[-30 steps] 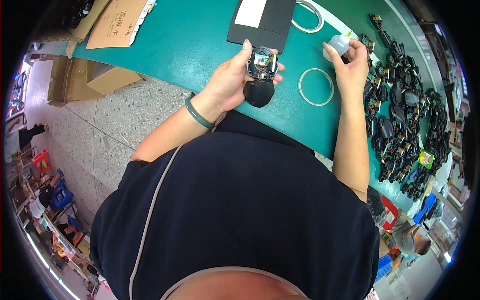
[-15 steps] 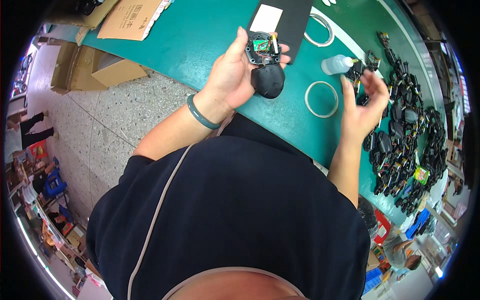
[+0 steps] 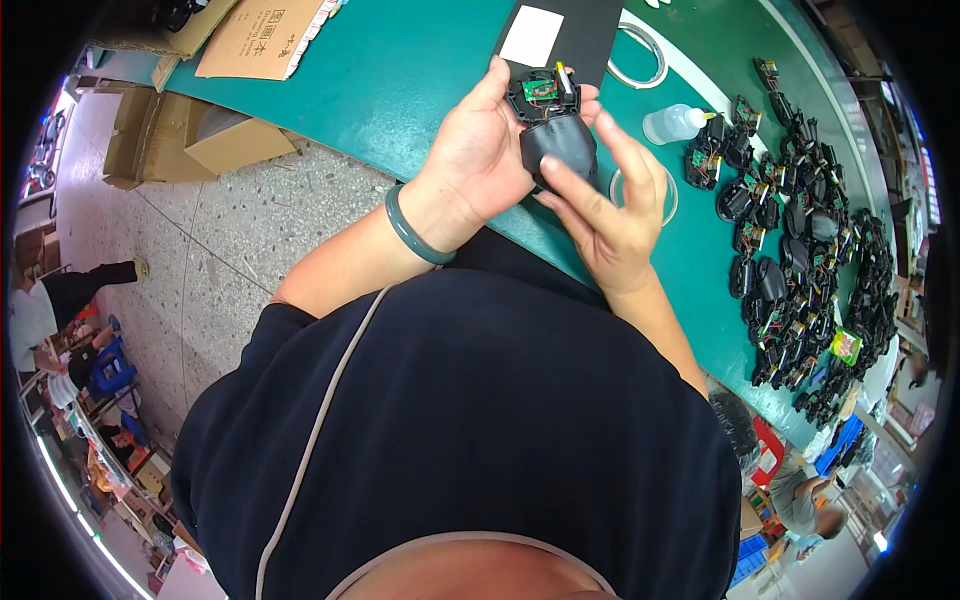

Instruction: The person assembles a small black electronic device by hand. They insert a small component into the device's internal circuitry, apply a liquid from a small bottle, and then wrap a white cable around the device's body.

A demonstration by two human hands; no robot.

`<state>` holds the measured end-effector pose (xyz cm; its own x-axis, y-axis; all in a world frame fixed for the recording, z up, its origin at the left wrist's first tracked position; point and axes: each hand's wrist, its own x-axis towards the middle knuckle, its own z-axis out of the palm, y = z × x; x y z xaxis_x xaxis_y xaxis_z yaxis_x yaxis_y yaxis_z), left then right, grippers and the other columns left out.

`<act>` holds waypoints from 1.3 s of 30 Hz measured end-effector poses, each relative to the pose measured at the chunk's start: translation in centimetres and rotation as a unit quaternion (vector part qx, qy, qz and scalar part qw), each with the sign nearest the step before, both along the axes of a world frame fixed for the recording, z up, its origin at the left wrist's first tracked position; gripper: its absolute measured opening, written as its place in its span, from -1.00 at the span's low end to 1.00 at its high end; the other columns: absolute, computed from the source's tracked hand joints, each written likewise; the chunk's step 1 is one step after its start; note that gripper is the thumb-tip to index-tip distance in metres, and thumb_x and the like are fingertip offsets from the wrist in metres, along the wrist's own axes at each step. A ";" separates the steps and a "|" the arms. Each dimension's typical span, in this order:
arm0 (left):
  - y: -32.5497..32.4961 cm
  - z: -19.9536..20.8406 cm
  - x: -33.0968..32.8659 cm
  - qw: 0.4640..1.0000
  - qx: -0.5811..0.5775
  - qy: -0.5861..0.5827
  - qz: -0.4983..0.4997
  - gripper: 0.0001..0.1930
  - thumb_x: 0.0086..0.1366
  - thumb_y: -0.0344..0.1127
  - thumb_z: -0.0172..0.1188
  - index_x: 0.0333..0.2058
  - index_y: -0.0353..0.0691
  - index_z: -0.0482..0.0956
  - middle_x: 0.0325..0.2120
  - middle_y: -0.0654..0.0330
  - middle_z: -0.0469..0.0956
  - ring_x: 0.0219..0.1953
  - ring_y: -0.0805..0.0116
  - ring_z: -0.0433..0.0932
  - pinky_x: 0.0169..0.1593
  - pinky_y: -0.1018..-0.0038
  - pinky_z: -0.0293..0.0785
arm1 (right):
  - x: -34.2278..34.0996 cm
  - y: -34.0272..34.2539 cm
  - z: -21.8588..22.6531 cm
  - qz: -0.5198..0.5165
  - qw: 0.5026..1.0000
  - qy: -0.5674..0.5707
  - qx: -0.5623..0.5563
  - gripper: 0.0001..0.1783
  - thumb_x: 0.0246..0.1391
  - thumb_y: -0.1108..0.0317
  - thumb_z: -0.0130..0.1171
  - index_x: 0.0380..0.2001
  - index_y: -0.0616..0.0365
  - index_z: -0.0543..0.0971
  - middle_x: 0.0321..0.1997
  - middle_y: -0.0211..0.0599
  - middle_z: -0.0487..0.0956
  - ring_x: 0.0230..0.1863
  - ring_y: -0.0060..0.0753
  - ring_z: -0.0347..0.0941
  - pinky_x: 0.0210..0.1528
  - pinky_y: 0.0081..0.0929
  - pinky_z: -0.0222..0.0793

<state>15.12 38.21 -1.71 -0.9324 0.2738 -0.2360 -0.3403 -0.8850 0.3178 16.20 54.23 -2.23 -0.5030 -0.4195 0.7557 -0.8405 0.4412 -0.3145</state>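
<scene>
An opened black plastic device lies in my left hand [image 3: 475, 150], its two halves hinged apart by wires. The upper half holds a green circuit board [image 3: 541, 92] with thin red wires and a small yellow-ended part. Below it hangs a smooth rounded black cover [image 3: 560, 143]. My left thumb and fingers close around the device from its left and beneath. My right hand [image 3: 618, 215] is at the cover's right side, thumb laid across its face and another finger near its lower edge; some contact is hidden.
Several similar black devices [image 3: 795, 250] crowd the right of the green table [image 3: 400, 80]. A clear squeeze bottle [image 3: 673, 124] lies near a tape ring [image 3: 638, 56]; another ring sits partly behind my right hand. A black sheet [image 3: 585, 35], brown envelope [image 3: 262, 38] and cardboard box [image 3: 238, 145] are beyond.
My right hand has come left from beside the bottle to the device's cover. My left hand has shifted slightly right with the device, now tilted a little.
</scene>
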 end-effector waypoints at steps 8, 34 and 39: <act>-0.4 0.2 -0.1 0.999 0.038 0.020 -0.004 -0.37 0.45 0.15 -0.46 0.09 -0.28 0.31 -0.09 0.01 0.51 -0.05 0.17 0.51 0.08 0.23 0.44 | 0.1 0.3 0.9 0.010 0.996 -0.059 -0.059 -0.46 -0.30 0.02 0.43 -0.13 -0.15 0.65 0.24 -0.28 0.38 0.19 -0.17 0.29 0.17 -0.21 0.18; -0.2 0.4 1.6 0.976 -0.111 0.163 0.098 -0.53 0.44 -0.08 -0.12 0.19 -0.21 0.18 0.04 0.02 0.38 0.10 0.18 0.41 0.17 0.18 0.38 | -0.3 0.8 2.0 0.018 0.954 -0.281 -0.099 -0.29 -0.32 0.42 0.50 0.01 0.28 0.48 -0.12 -0.15 0.56 -0.18 -0.37 0.52 -0.15 -0.48 0.46; 0.8 -1.1 1.2 0.991 -0.057 0.111 0.044 -0.60 0.40 -0.17 -0.02 0.15 -0.15 0.25 -0.08 0.15 0.44 -0.02 0.32 0.47 0.04 0.27 0.45 | 0.4 2.0 1.9 -0.028 0.970 -0.241 -0.021 -0.29 -0.29 0.35 0.48 0.03 0.24 0.48 0.05 -0.13 0.53 0.03 -0.10 0.45 0.10 -0.31 0.34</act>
<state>16.29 39.03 -2.77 -0.9838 0.1729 -0.0475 -0.1745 -0.8616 0.4766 16.64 56.19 -0.33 -0.8235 -0.3552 0.4424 -0.5660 0.4602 -0.6840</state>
